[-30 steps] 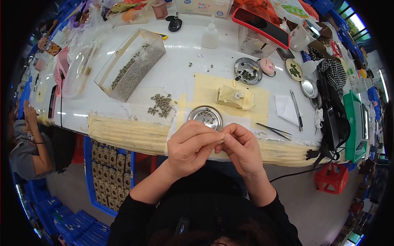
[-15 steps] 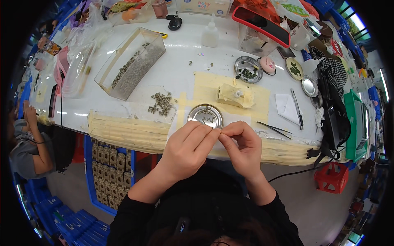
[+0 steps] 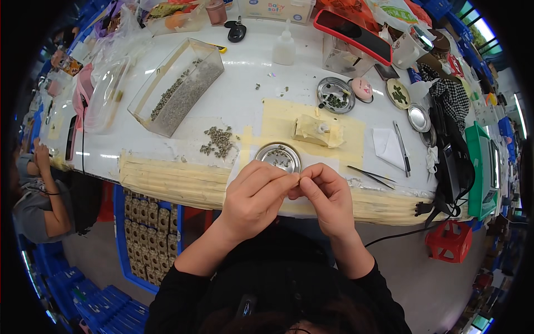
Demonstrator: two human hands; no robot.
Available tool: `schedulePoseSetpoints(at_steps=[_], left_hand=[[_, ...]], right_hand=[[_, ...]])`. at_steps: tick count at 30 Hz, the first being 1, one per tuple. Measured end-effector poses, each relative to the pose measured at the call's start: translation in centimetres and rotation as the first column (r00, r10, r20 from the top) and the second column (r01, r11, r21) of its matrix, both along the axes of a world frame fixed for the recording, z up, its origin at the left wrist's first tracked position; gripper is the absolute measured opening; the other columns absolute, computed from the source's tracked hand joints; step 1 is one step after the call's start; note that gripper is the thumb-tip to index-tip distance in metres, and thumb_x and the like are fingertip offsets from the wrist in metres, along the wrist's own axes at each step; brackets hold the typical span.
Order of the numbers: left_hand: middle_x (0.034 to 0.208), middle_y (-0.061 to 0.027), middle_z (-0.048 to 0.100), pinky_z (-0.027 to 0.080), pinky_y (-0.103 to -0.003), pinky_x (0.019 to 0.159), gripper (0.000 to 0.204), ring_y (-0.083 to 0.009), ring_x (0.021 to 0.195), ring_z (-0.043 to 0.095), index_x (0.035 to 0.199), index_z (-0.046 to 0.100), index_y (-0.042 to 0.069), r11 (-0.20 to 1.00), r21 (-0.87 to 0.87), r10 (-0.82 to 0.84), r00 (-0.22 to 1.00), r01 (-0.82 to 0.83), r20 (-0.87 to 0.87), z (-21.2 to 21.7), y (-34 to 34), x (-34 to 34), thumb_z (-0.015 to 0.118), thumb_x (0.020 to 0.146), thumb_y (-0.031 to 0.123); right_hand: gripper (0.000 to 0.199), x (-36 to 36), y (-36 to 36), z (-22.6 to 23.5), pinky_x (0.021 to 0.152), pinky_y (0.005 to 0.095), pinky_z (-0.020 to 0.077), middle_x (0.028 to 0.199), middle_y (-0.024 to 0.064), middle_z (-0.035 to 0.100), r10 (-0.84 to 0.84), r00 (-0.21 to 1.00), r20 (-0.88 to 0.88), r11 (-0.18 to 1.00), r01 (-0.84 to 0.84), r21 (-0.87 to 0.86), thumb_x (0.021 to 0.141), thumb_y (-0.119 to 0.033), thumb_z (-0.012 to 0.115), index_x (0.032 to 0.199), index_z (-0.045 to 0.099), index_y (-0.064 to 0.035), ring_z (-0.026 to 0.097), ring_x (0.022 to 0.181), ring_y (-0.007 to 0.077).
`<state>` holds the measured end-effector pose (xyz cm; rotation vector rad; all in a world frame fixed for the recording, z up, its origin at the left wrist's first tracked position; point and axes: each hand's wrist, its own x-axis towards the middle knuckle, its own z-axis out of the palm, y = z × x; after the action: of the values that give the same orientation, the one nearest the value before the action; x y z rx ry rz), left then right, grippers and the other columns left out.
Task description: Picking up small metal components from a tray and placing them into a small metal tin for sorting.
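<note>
My left hand [image 3: 257, 195] and my right hand [image 3: 327, 195] meet fingertip to fingertip at the table's front edge. Both are closed in a pinch, and whatever lies between the fingers is too small and too hidden to name. Just beyond them a round metal dish [image 3: 298, 158] holds several tiny greyish pieces; my left fingers cover its near rim. A loose pile of small grey-brown pieces [image 3: 218, 141] lies to the left of the dish. Behind it, on yellow tape, stands a tape-wrapped block [image 3: 311, 131] with a pale nub on top.
A clear bin [image 3: 192, 92] of small pieces stands at back left. Tweezers [image 3: 371, 177], a pen-like tool [image 3: 403, 149] and a dish of dark green bits [image 3: 336, 101] lie to the right. A white squeeze bottle [image 3: 284, 47] stands behind. A co-worker's arm [image 3: 51, 192] shows at far left.
My fingertips have shifted slightly, with the right fingers curling in more under the left ones. The dish and the other things on the table stay in place.
</note>
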<state>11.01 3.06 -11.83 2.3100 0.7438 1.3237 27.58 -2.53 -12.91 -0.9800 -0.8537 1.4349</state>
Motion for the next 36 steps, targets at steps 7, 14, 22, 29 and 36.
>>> schedulePoseSetpoints(at_steps=[7, 14, 22, 29, 36], left_hand=[[0.088, -0.0077, 0.067, 0.051, -0.033, 0.066, 0.034, -0.0254, 0.076, 0.063, 0.098, 0.072, 0.001, 0.998, -0.046, -0.041, 0.992, 0.047, 0.122, -0.6, 0.0, 0.3, 0.070, 0.066, -0.010], [0.087, -0.0076, 0.066, 0.051, -0.034, 0.066, 0.036, -0.0258, 0.077, 0.062, 0.099, 0.070, 0.001, 1.000, 0.004, -0.024, 0.997, 0.024, 0.068, -0.1, 0.1, 0.5, 0.070, 0.064, -0.009], [0.087, -0.0093, 0.064, 0.051, -0.035, 0.065, 0.032, -0.0268, 0.076, 0.061, 0.096, 0.068, -0.002, 0.997, 0.074, 0.029, 0.998, -0.025, -0.052, 0.3, -0.1, 0.4, 0.069, 0.065, -0.008], [0.085, -0.0085, 0.065, 0.049, -0.034, 0.064, 0.024, -0.0252, 0.074, 0.062, 0.092, 0.069, -0.001, 0.998, 0.004, 0.055, 0.993, -0.055, -0.106, 0.7, -0.3, 0.4, 0.074, 0.069, -0.008], [0.086, -0.0085, 0.065, 0.052, -0.034, 0.064, 0.033, -0.0258, 0.075, 0.062, 0.096, 0.069, -0.002, 1.000, 0.007, 0.006, 1.000, -0.006, 0.016, 0.2, -0.2, 0.5, 0.070, 0.064, -0.010]], right_hand=[[0.012, 0.1, -0.1, -0.3, 0.080, 0.0267, 0.0540, 0.089, 0.0052, 0.067, 0.021, 0.988, -0.151, 0.995, -0.036, -0.098, 0.099, -0.014, 0.059, 0.103, 0.059, -0.0018, 0.066, 0.083, 0.0122], [0.010, 0.1, -0.1, -0.2, 0.080, 0.0267, 0.0542, 0.090, 0.0060, 0.067, -0.009, 0.994, -0.107, 1.000, 0.006, -0.023, 0.098, -0.010, 0.061, 0.102, 0.059, -0.0005, 0.066, 0.084, 0.0121], [0.009, -0.5, -0.3, 0.0, 0.075, 0.0266, 0.0543, 0.088, 0.0067, 0.068, -0.236, 0.907, 0.350, 0.948, 0.137, 0.286, 0.092, -0.004, 0.066, 0.098, 0.060, 0.0014, 0.066, 0.081, 0.0125], [0.007, -0.8, -0.2, -0.3, 0.070, 0.0258, 0.0533, 0.084, 0.0067, 0.068, -0.359, 0.755, 0.549, 0.907, 0.143, 0.396, 0.091, -0.002, 0.066, 0.094, 0.062, 0.0028, 0.066, 0.078, 0.0115], [0.009, -0.3, -0.4, 0.3, 0.079, 0.0253, 0.0541, 0.091, 0.0072, 0.067, -0.082, 0.992, 0.098, 0.990, 0.070, 0.120, 0.099, -0.006, 0.057, 0.100, 0.057, 0.0024, 0.066, 0.084, 0.0117]])
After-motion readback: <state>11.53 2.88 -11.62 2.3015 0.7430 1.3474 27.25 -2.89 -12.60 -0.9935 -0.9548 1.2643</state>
